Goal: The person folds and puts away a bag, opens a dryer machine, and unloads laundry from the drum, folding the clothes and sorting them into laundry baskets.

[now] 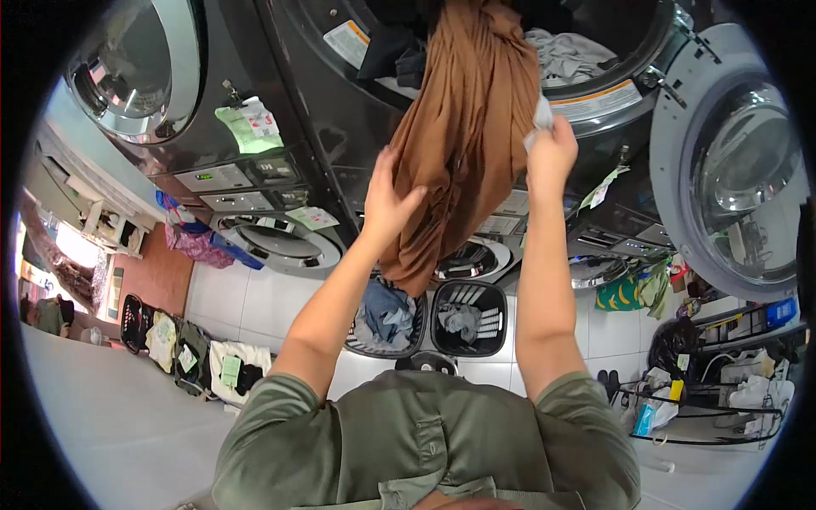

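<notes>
A long brown cloth (467, 127) hangs out of the open dryer drum (608, 93) and reaches down toward the baskets. My left hand (391, 197) is at the cloth's left edge, fingers apart, with the palm turned toward it. On the other side my right hand (551, 157) is closed on a small whitish cloth (537, 123) beside the brown one. Grey clothes (568, 56) and dark clothes (399, 58) lie inside the drum.
The round dryer door (735, 161) stands open at the right. Below are two black baskets, one with blue and grey clothes (384, 314), one with grey cloth (460, 321). A wire rack (705, 412) holds items at lower right. More machines stand at left.
</notes>
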Demonstrator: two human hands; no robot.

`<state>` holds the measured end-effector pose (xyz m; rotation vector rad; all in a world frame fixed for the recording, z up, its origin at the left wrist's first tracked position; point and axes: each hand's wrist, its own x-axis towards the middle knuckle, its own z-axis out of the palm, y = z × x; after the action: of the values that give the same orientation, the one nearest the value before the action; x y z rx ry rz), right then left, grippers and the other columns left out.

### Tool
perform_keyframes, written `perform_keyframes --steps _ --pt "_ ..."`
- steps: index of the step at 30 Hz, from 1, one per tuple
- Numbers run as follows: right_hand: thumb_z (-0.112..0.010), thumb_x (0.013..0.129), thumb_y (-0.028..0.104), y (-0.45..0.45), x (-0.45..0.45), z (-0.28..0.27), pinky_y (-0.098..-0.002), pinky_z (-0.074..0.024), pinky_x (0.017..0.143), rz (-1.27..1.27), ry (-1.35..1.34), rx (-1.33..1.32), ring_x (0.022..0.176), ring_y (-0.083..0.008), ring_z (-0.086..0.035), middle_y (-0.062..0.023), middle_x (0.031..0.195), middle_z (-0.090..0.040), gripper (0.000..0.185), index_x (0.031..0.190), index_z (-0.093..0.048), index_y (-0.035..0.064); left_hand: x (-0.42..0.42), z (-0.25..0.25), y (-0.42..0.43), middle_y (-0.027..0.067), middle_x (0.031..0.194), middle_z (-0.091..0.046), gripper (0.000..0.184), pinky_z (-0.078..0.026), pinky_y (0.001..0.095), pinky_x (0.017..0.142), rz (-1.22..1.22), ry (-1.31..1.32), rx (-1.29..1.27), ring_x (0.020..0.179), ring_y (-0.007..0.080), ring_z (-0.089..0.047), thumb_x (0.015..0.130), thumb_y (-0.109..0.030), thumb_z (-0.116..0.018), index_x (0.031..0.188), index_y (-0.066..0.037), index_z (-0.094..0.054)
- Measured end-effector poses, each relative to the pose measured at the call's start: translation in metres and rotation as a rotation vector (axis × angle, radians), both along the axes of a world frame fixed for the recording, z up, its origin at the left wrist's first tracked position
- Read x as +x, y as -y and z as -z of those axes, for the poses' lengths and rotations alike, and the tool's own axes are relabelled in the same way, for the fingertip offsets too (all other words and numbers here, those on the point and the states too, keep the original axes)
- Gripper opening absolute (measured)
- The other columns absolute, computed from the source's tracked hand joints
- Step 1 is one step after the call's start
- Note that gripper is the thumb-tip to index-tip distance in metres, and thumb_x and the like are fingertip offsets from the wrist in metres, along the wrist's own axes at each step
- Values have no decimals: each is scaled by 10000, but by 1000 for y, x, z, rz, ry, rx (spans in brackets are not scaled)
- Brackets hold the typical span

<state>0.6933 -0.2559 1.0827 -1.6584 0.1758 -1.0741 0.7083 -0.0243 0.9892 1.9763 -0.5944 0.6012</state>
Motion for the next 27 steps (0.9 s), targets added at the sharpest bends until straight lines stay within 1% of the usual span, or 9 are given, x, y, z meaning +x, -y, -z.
perform_keyframes --steps 2,7,12,13,18,20,22,25,27 --pt "-345 686 -66 -3 -39 -4 -207 -327 486 -140 -22 285 565 -58 -432 5 680 -505 210 759 -525 14 9 -38 25 216 1266 -362 600 -330 356 946 -19 81 -100 1154 329 -396 697 -166 -665 1192 5 -374" --pt "-339 667 -67 -29 -129 24 -215 -384 593 -302 -66 148 657 -87 -467 -21 698 -510 248 793 -543 -2 -12 -80 78 160 1046 -494 333 -360 336 870 48 364 -230 982 287 -476 724 -130 -629 990 1 -480" --pt "-325 634 -64 -40 -196 40 -249 -388 525 -424 -131 -241 564 -112 -471 -28 592 -454 222 737 -516 -17 -6 -99 113 184 1243 -347 666 -282 391 945 -165 135 -225 1134 327 -356 712 -321 -659 1205 -15 -332" --pt "-330 606 -82 -32 -208 52 -255 -436 705 -468 -135 -198 746 -165 -570 -101 844 -604 406 919 -582 -28 -2 -103 114 197 1300 -284 746 -254 412 966 -355 150 -200 1175 342 -307 705 -369 -661 1246 -18 -286" --pt "-480 727 20 32 -265 60 -426 -440 854 -323 152 661 960 -299 -554 -185 1079 -537 395 1121 -485 -16 21 -81 111 183 1331 -267 787 -259 441 960 -535 86 -243 1183 392 -275 683 -399 -666 1257 -29 -275" --pt "-503 733 64 45 -288 54 -458 -425 878 -364 220 756 1005 -332 -532 -201 1131 -505 431 1156 -456 -10 20 -77 103 167 1189 -469 689 -356 403 888 -567 -138 -245 1073 370 -438 688 -363 -659 1225 -66 -346" --pt "-458 708 -6 53 -309 56 -428 -472 804 -242 209 892 924 -332 -567 -200 1054 -544 369 1074 -507 -22 38 -61 101 198 770 -602 416 -449 411 682 -336 -48 -265 759 370 -581 661 -293 -652 950 -12 -547" --pt "-445 761 113 77 -351 97 -494 -400 896 -424 320 978 1076 -359 -472 -215 1201 -440 476 1209 -377 -33 36 -63 102 206 762 -597 365 -450 384 682 -227 -42 -267 767 360 -581 676 -258 -612 932 -3 -565" --pt "-443 769 121 86 -378 101 -488 -403 892 -408 359 955 1068 -354 -476 -212 1196 -444 469 1208 -378 -32 13 -71 90 195 1044 -527 503 -374 423 833 -248 -27 -205 1000 340 -489 637 -221 -656 1082 -50 -493"
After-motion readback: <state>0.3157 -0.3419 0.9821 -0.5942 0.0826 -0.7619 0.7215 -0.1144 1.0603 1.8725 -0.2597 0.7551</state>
